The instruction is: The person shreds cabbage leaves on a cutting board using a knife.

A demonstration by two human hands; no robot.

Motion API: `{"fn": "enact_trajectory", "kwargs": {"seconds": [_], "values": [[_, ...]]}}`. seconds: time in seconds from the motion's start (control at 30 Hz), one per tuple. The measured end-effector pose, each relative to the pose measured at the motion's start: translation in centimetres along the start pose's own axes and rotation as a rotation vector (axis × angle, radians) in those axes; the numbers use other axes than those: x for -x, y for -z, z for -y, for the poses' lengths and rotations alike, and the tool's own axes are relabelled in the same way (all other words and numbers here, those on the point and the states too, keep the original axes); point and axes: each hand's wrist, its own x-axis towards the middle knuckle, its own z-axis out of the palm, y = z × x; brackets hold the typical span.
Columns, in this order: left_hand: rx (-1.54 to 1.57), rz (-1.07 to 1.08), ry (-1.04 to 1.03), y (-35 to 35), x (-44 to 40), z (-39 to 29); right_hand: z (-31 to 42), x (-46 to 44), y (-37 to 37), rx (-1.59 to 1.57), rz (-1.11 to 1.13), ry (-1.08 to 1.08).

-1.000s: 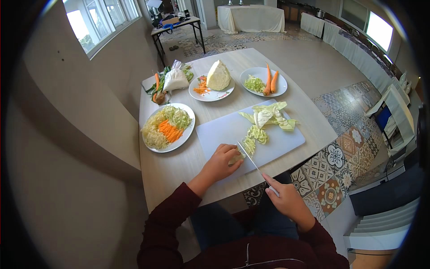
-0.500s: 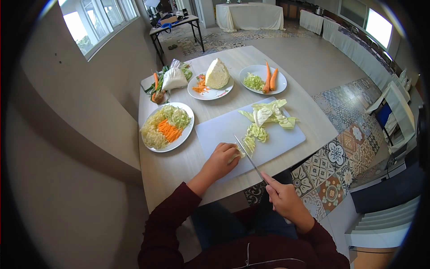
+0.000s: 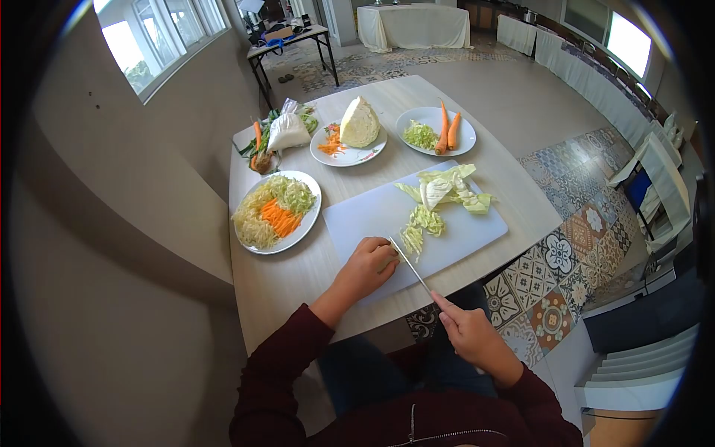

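My right hand (image 3: 471, 331) grips a knife (image 3: 414, 273) by its handle, its blade angled up and left across the white cutting board (image 3: 465, 246). The blade's tip lies right beside the fingers of my left hand (image 3: 367, 264). Those fingers are curled down on the board over a piece of cabbage, mostly hidden under them. Just right of the blade lie thin cabbage shreds (image 3: 412, 240), with a small heap of sliced cabbage (image 3: 427, 219) above them. Larger loose cabbage leaves (image 3: 447, 188) rest at the board's far right.
A plate (image 3: 316, 216) of shredded cabbage and carrot stands left of the board. Behind are a plate (image 3: 365, 158) with a cabbage chunk (image 3: 360, 123) and another plate (image 3: 468, 141) with carrots (image 3: 453, 132). A bag of white contents (image 3: 288, 132) sits at the back left.
The knife blade has shifted slightly left and down, closer to my left fingers. Freshly cut shreds now lie apart to the right of the blade. My left hand stays nearly in place.
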Motion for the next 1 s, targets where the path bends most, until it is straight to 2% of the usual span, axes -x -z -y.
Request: {"fn": "enact_trajectory", "kwargs": {"seconds": [0.5, 0.9, 1.0], "values": [[0.010, 0.012, 0.015, 0.0, 0.0, -0.1, 0.5, -0.7, 1.4, -0.075, 0.098, -0.111], [0.005, 0.017, 0.013, -0.1, 0.1, 0.1, -0.7, -4.3, -1.6, -0.025, -0.013, 0.048], [0.014, 0.015, 0.018, -0.1, 0.1, 0.1, -0.8, -3.2, -1.7, -0.060, 0.004, -0.016]]}}
